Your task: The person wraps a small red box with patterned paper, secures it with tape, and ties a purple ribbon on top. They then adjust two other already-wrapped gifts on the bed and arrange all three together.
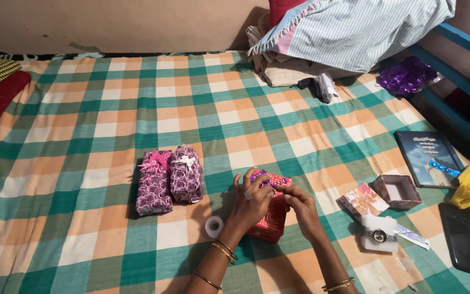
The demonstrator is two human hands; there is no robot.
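Both hands, left hand (250,200) and right hand (299,204), press a purple bow (262,177), seemingly, onto a red wrapped box (272,220) on the checked bedsheet (82,109).

Bed (110,109) with green, orange and white checked sheet; plain beige wall (137,22) across upper frame; blue bedframe rail (463,81) upper right.

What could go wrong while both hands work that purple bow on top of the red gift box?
The left hand and right hand both pinch the small purple bow on the red gift box, so it may end up crooked or crushed. The tape roll lies right beside the left wrist and could be knocked away. The wristwatch on its white pad lies loose near the right arm, and a sweep might shove it.
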